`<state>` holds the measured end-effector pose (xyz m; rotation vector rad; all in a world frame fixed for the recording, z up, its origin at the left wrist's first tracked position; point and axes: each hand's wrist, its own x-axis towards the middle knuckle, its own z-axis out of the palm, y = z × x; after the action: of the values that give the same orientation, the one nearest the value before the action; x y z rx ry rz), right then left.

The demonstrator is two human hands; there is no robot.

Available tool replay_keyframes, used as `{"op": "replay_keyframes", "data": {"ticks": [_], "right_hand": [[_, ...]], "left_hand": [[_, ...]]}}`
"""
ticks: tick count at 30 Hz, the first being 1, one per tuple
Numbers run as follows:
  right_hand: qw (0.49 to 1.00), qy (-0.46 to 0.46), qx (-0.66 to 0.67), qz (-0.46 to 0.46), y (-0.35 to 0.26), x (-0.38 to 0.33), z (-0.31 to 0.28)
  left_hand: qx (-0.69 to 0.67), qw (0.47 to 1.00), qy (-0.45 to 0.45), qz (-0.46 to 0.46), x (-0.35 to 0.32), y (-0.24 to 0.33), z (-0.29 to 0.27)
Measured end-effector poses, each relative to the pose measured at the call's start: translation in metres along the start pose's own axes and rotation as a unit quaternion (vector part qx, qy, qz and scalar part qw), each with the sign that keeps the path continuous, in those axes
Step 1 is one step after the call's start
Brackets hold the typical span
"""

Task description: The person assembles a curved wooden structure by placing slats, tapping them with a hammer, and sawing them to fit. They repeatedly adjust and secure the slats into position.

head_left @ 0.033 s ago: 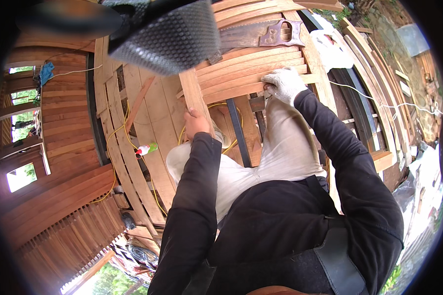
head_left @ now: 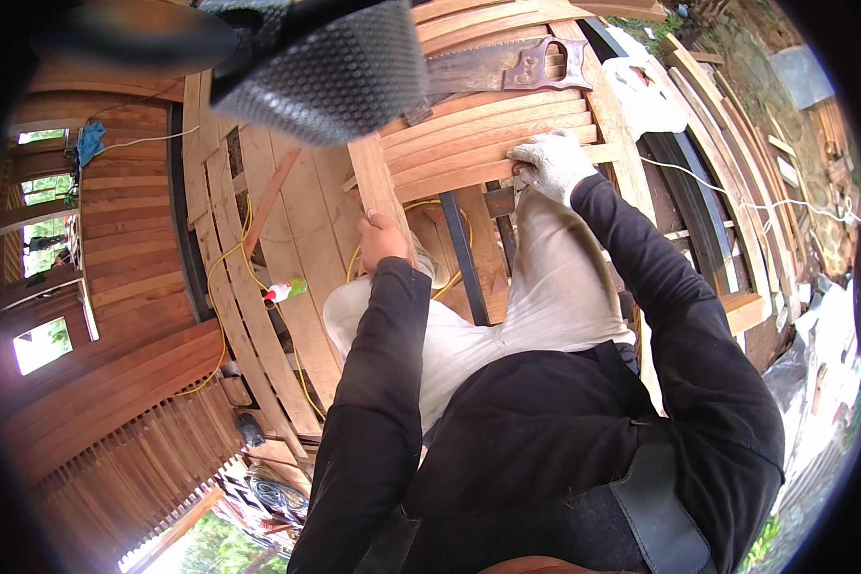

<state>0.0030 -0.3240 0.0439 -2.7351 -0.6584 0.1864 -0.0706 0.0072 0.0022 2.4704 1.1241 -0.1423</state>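
Note:
My bare left hand (head_left: 383,239) is closed round the near end of a wooden board (head_left: 377,182), part of the slatted wooden panel's frame. In a white work glove, my right hand (head_left: 557,165) rests at the nearest wooden slat (head_left: 454,180), by the panel's right side. Its fingers are curled together, and whatever they pinch is too small to make out. A handsaw (head_left: 471,71) with a worn brown handle lies across the slats beyond both hands. The panel's far left part is hidden behind a dark textured object (head_left: 325,77) close to the camera.
A red, white and green bottle (head_left: 285,290) lies on the planks at left, near a yellow cord (head_left: 210,277). A white plastic bag (head_left: 646,94) and a white cable (head_left: 698,172) are at right, beside stacked lumber (head_left: 737,182). Gaps open between the floor boards.

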Motion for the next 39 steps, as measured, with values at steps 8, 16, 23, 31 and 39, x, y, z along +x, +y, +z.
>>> {"op": "replay_keyframes", "data": {"ticks": [8, 16, 23, 31, 39], "right_hand": [[1.000, 0.012, 0.011, 0.002, 0.003, 0.002, 0.000], [1.000, 0.015, -0.001, -0.024, 0.006, 0.009, 0.003], [0.999, 0.012, 0.021, -0.040, 0.006, 0.016, -0.009], [0.973, 0.229, 0.033, 0.021, 0.016, 0.041, -0.006], [0.975, 0.092, -0.195, 0.061, 0.067, 0.081, -0.047]], "left_hand": [[-0.006, 1.000, 0.003, 0.007, 0.003, 0.010, 0.001], [0.002, 1.000, -0.008, -0.018, -0.005, 0.020, -0.008], [-0.003, 1.000, -0.003, 0.012, -0.006, 0.021, -0.011], [0.002, 0.999, 0.040, 0.014, 0.012, -0.002, 0.010], [-0.008, 0.999, -0.012, -0.029, -0.002, 0.015, -0.007]]}}
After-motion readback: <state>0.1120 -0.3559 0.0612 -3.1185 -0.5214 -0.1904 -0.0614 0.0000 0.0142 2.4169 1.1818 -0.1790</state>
